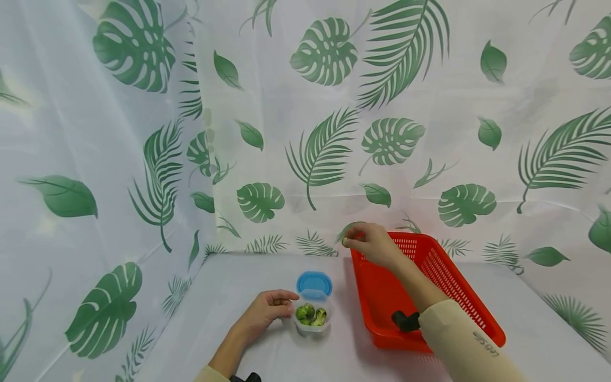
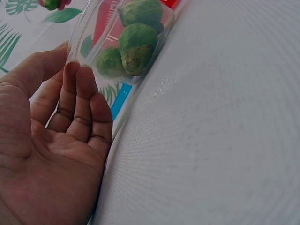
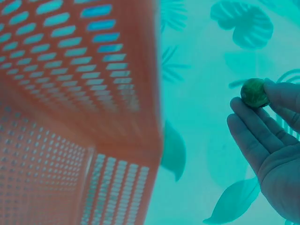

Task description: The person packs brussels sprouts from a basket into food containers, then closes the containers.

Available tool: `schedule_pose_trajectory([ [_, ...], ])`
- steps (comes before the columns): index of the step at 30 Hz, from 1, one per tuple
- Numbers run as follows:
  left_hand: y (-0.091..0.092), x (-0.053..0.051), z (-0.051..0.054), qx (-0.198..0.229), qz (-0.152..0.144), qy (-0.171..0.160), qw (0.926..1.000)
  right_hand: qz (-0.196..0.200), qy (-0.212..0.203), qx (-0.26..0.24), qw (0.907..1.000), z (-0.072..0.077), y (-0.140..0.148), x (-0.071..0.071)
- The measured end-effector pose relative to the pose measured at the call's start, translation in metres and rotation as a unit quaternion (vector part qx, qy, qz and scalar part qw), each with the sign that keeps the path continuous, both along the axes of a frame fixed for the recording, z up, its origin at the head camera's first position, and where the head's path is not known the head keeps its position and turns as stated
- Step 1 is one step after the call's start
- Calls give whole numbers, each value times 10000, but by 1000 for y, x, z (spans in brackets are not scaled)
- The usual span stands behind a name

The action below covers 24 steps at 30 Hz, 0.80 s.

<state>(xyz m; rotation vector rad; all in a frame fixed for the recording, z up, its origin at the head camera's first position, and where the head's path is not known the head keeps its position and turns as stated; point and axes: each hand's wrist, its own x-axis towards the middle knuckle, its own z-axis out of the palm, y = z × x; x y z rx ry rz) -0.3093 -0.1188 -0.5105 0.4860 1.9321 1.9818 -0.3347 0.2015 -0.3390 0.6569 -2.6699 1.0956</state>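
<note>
A red perforated basket [image 1: 389, 339] stands at four o'clock in the head view. A beige sleeve [image 1: 472, 339] reads, probably, "Let's Slim". The hands are apart: the right hand [image 1: 374, 245], by the basket's eleven-o'clock corner, pinches one Brussels sprout [image 3: 254, 93]; the left hand [image 1: 267, 314] touches, fingers loosely bent, the nine-o'clock side of a clear container [image 1: 312, 329]. Its blue lid [image 1: 314, 284] lies open at twelve o'clock; more sprouts [image 1: 305, 312] sit inside.

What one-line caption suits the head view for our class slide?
Right hand pinches a small green vegetable near the red basket; left hand sits beside a clear container of similar vegetables.
</note>
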Motion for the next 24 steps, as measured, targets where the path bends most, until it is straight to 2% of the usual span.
schedule_pose_trajectory([
  [11, 0, 1, 1, 50, -15, 8, 10000, 221, 40, -243, 9995, 7, -26, 11],
  [24, 1, 1, 1, -13, 27, 23, 10000, 475, -63, -264, 9985, 2, -43, 16],
])
